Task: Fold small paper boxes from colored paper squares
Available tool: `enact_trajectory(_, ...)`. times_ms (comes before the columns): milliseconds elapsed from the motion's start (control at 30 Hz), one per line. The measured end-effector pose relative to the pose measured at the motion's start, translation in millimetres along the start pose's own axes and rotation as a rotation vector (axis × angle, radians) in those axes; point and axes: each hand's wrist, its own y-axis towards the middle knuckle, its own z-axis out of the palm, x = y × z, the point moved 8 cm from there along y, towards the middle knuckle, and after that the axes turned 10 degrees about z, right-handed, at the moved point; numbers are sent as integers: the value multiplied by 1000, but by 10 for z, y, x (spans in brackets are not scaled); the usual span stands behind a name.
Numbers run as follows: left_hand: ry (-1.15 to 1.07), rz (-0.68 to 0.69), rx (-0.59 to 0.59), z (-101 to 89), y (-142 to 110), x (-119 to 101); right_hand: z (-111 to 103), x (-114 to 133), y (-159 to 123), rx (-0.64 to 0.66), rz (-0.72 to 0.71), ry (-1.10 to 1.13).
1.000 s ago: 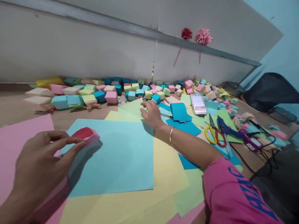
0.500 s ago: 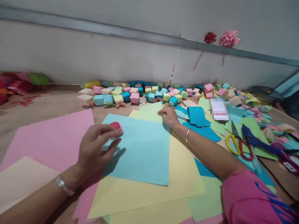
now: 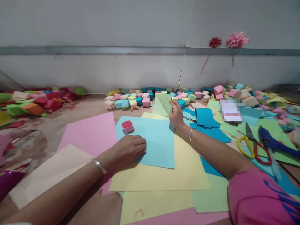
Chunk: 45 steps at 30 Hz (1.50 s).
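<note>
My left hand (image 3: 128, 147), palm down with the fingers loosely bent, rests at the light blue paper sheet (image 3: 159, 140) and holds nothing that shows. Just beyond it a small pink paper box with a red top (image 3: 127, 126) stands on that sheet. My right hand (image 3: 177, 113) pinches the edge of a light green paper sheet (image 3: 161, 104), whose right side is lifted and bent. Beneath the blue sheet lies a larger yellow sheet (image 3: 187, 175). A curled dark blue paper piece (image 3: 206, 117) sits right of my right hand.
Several small coloured paper boxes (image 3: 146, 102) line the wall, with more (image 3: 48, 100) at the left. Scissors with yellow and red handles (image 3: 254, 147) and a blue glue gun (image 3: 272, 139) lie at the right. Pink paper (image 3: 91, 132) is on the left.
My left hand has let go of the pink and red box, which now stands on the blue sheet, and has moved right and nearer me. My right hand has raised the green sheet's edge.
</note>
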Motion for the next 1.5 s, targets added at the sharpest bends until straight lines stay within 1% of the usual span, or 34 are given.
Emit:
enact_trajectory(67, 58, 6, 21, -56, 47, -111, -45, 22, 3, -16, 3, 55)
enact_trajectory(133, 88, -32, -21, -151, 20, -216, -106, 71, -1, -26, 1, 121)
enact_trajectory(200, 117, -124, -92, -255, -95, -287, -154, 157, -18, -13, -13, 195)
enact_trajectory(233, 128, -198, -144, -315, -183, -297, -166, 212, -33, 5, -22, 234)
enact_trajectory(267, 123, -295, -213, -382, -291, -285, -167, 274, -55, 30, -30, 275)
enact_trajectory(300, 79, -421, -310, -454, -421, -245, -157, 340, -85, 61, -36, 318)
enact_trajectory(367, -92, -694, -563, -571, -721, -135, -109, 476, -175, 139, -37, 402)
enact_trajectory(400, -231, -822, -711, -590, -868, -78, -78, 541, -237, 184, -33, 441)
enact_trajectory(433, -289, -887, -811, -616, -951, -58, -49, 603, -312, 229, -30, 475)
enact_trajectory(533, -433, -929, -908, -615, -935, -10, -32, 738, -587, 327, -28, 549)
enact_trajectory(567, -521, -928, -930, -575, -893, 15, -50, 759, -688, 349, -29, 566)
enact_trajectory(600, -691, -934, -990, -494, -858, 51, -75, 770, -790, 369, -32, 577)
enact_trajectory(667, -756, -946, -1026, -405, -791, 99, -131, 776, -995, 411, -66, 545)
enact_trajectory(700, -772, -951, -1045, -360, -768, 123, -165, 775, -1089, 418, -104, 487)
enact_trajectory(767, -784, -951, -1066, -275, -736, 169, -235, 792, -1261, 415, -227, 322)
enact_trajectory(833, -824, -939, -1084, -192, -723, 205, -312, 857, -1411, 376, -417, 134)
enact_trajectory(967, -891, -916, -1084, -75, -729, 211, -490, 1089, -1649, 166, -817, -206)
enact_trajectory(1000, -903, -912, -1073, -55, -727, 198, -506, 1155, -1719, 152, -918, -250)
enact_trajectory(1033, -914, -910, -1059, -37, -721, 181, -490, 1208, -1798, 176, -1018, -293)
enact_trajectory(1100, -932, -911, -1029, -9, -700, 140, -479, 1278, -1908, 215, -1140, -299)
enact_trajectory(1133, -939, -914, -1017, 1, -687, 119, -472, 1296, -1941, 236, -1166, -275)
enact_trajectory(1200, -953, -925, -999, 18, -658, 76, -454, 1303, -1971, 294, -1159, -190)
enact_trajectory(1333, -994, -954, -968, 65, -601, -5, -360, 1263, -2011, 495, -1067, -53)
enact_trajectory(1367, -1003, -958, -956, 80, -588, -26, -344, 1257, -2020, 529, -1041, -37)
enact_trajectory(1433, -1010, -958, -926, 117, -564, -67, -340, 1254, -2012, 539, -974, -7)
enact_trajectory(1500, -1003, -946, -891, 153, -541, -108, -340, 1236, -1968, 520, -882, 6)
